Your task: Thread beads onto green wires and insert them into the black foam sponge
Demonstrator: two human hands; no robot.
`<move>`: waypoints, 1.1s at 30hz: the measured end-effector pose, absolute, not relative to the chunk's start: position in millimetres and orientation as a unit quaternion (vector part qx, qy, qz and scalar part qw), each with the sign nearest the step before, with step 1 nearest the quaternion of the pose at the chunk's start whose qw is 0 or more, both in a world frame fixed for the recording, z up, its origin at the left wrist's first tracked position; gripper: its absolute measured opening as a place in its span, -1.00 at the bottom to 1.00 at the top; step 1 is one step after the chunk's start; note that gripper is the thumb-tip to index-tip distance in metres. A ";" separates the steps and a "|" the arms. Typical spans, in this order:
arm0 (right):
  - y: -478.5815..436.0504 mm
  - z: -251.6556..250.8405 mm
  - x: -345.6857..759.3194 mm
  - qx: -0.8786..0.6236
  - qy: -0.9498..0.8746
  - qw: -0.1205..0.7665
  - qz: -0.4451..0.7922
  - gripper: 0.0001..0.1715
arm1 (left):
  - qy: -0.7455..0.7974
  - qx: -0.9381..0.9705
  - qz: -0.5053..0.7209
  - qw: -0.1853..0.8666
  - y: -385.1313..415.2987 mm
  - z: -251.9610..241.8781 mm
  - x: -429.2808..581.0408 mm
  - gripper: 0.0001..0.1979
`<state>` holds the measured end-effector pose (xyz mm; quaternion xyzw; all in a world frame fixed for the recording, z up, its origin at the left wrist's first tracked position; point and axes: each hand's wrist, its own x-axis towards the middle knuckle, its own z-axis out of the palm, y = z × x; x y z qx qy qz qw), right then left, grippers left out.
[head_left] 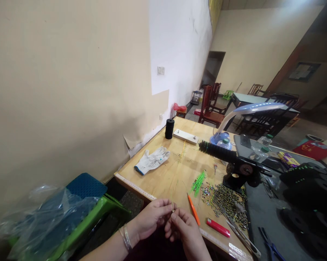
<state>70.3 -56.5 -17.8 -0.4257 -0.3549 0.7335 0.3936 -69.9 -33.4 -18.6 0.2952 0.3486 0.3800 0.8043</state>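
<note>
Just off the front edge of the wooden table point(149, 185), my left hand point(154, 217) and my right hand point(183, 226) meet with fingertips pinched together. Between them is a tiny pale piece, too small to name, and a thin strand seems to rise from it. A bracelet circles my left wrist. Close to my right hand lies an orange pointed tool point(194, 210). A red lighter-like object point(218, 227) rests right of that. Behind are bright green strips point(198, 183), small mixed beads point(207, 193) and a heap of yellow-and-black pieces point(230, 203).
A white glove point(153, 161), a black spool point(169, 129) and a white board point(185, 136) are farther back. On the right stand a black machine point(243, 168) and a blue lamp point(250, 108). Tweezers point(243, 237) and dark-blue-handled pliers point(270, 244) lie front right. A green crate point(79, 228) sits left.
</note>
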 end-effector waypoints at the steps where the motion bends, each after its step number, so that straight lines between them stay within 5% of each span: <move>1: -56.5 -18.4 70.5 -0.426 -0.355 0.393 0.734 -0.41 | 0.348 0.298 0.378 0.804 -33.4 -18.1 -70.2 -0.69; 33: -58.1 -27.7 71.4 -0.475 -0.409 0.408 0.663 -0.33 | 0.383 0.259 0.419 0.781 -33.7 -22.7 -73.4 -0.68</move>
